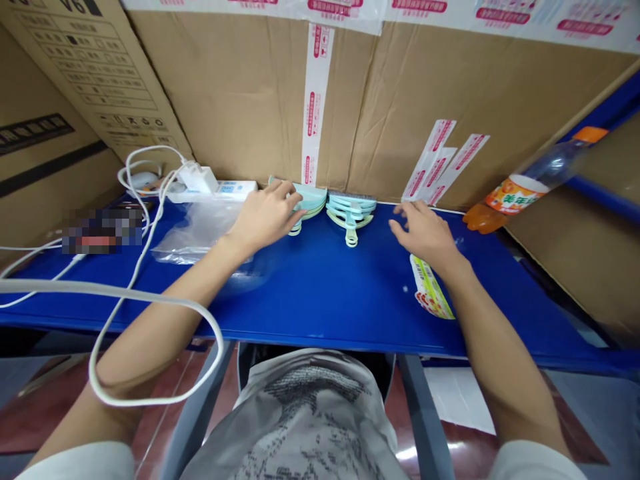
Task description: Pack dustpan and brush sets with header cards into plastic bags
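Note:
Two stacks of half-moon plastic pieces with small looped handles stand against the cardboard at the back of the blue table. The left stack [314, 200] is pale blue and green; my left hand [270, 212] covers its left side. That hand's thumb and fingers are apart, and whether they touch the stack is hard to see. The right stack [351, 210] lies between my hands, its looped handles pointing toward me. My right hand [425, 233] hovers or rests near the back edge, fingers spread and holding nothing. Just below it lies a colourful printed packet [431, 287], partly hidden by the wrist.
Cardboard [240, 100] walls the back of the table [320, 293]. Clear plastic bags [195, 230], a white power strip [235, 190] and a charger [199, 178] lie left. A white cable [210, 320] loops across my left forearm. An orange-capped bottle [520, 193] leans at right.

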`<state>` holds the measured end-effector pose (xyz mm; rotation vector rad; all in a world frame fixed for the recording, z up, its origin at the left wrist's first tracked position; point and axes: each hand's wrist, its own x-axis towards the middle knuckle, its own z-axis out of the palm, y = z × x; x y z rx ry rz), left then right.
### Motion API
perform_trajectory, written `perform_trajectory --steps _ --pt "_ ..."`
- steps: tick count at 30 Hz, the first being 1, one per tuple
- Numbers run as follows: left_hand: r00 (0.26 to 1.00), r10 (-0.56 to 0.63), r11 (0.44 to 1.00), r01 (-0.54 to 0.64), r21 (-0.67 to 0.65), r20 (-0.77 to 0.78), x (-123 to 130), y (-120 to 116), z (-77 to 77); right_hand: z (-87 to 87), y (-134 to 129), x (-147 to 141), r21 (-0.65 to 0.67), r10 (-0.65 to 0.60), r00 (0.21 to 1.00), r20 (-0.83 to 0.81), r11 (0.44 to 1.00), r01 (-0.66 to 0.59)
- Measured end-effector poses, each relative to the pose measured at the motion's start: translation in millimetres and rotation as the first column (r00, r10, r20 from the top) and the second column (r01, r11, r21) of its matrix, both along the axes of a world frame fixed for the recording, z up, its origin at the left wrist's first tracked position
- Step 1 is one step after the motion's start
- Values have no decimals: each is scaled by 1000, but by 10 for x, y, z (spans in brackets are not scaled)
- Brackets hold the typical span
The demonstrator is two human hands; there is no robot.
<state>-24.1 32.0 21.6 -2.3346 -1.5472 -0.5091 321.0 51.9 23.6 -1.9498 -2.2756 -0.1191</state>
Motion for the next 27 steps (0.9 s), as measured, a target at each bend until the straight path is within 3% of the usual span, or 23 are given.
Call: perform_trajectory --steps 3,7,10,15,21,27 --pt "997 29 999 -31 -29 -76 50 -1 -77 -116 -58 -264 132 281 946 -163 956 -261" --pt "991 75 996 -80 -50 -109 48 34 -128 -241 -113 -536 66 427 904 7 902 -426" --pt "992 60 994 -69 -81 -109 52 70 -163 -263 -124 -597 28 443 880 171 891 -454" --pt "994 80 990 -87 -107 -70 58 102 -200 -243 -109 -568 7 422 861 284 897 -442" --pt "990 86 990 -97 -99 -114 60 75 -197 -259 -142 -592 -6 467 847 252 876 -482" --pt "986 90 990 -105 -99 -143 80 60 -183 -330 -193 -639 43 421 859 292 891 -452"
